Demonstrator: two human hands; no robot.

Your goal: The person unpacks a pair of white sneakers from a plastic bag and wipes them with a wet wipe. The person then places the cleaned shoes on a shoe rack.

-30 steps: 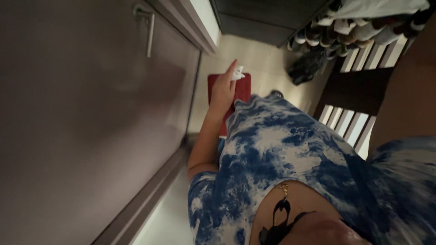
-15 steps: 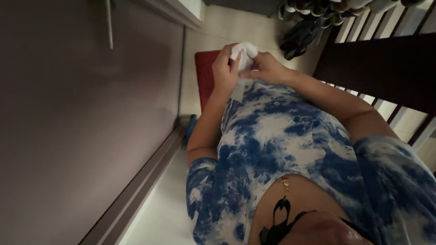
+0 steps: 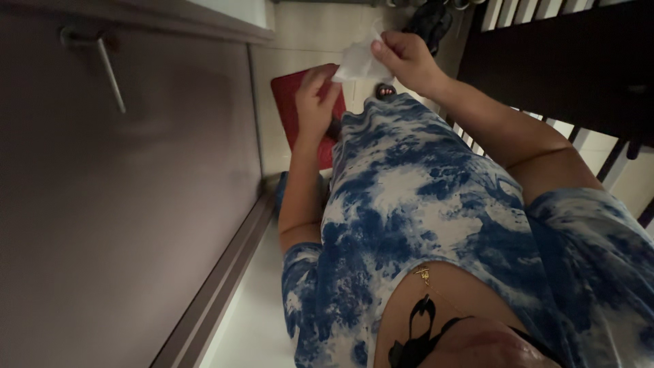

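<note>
Since half a second ago, your hands have parted: they were pressed together around the white tissue at your middle, and now the right hand (image 3: 407,60) has lifted up and away with it while the left hand (image 3: 315,102) has dropped back.

From the head view, your right hand pinches the white tissue (image 3: 356,63) by one edge between thumb and fingertips, so the sheet hangs partly opened out, held in the air above the red mat (image 3: 289,112) on the tiled floor (image 3: 300,41). Your left hand is loosely curled, thumb just below the tissue's lower corner; I cannot tell whether it touches the sheet. The hands stand near each other but apart.

As far as this shows, the tissue is out and in your grip, unfolded from the wad but not spread flat; it has touched no surface yet. To the left runs the grey cabinet door (image 3: 136,204) with its bar handle (image 3: 109,75); to the right, the dark slatted rail (image 3: 545,61).
</note>
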